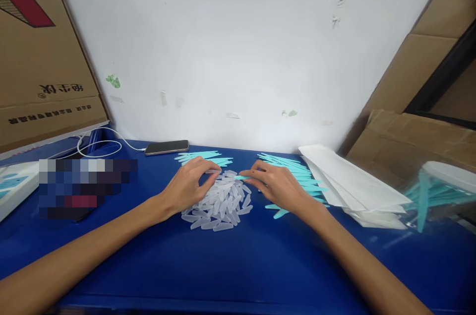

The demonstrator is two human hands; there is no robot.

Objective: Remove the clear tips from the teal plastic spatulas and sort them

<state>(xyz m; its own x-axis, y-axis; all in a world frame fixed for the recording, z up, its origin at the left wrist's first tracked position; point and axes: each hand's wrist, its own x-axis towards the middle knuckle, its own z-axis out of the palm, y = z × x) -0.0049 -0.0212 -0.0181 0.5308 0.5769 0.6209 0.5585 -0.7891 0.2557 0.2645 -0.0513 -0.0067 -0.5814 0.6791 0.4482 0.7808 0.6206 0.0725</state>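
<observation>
My left hand [190, 185] pinches a small translucent sleeve [213, 171] above the left side of a heap of like sleeves [222, 203]. From the right, my right hand [273, 183] holds a turquoise stick [241, 177] between thumb and fingers, its tip pointing left toward the other hand. A gap separates the stick from the held sleeve. Behind my left hand lies a small pile of turquoise sticks [223, 160]. A larger pile of turquoise sticks [303, 174] spreads behind and beside my right hand, partly hidden by it.
On the blue table [223, 270], a phone [166, 147] with a white cable lies near the wall. White paper bags [353, 181] and a clear bag of turquoise sticks [439, 191] are at the right. Cardboard [48, 57] stands at the left; a blurred patch covers part of that side.
</observation>
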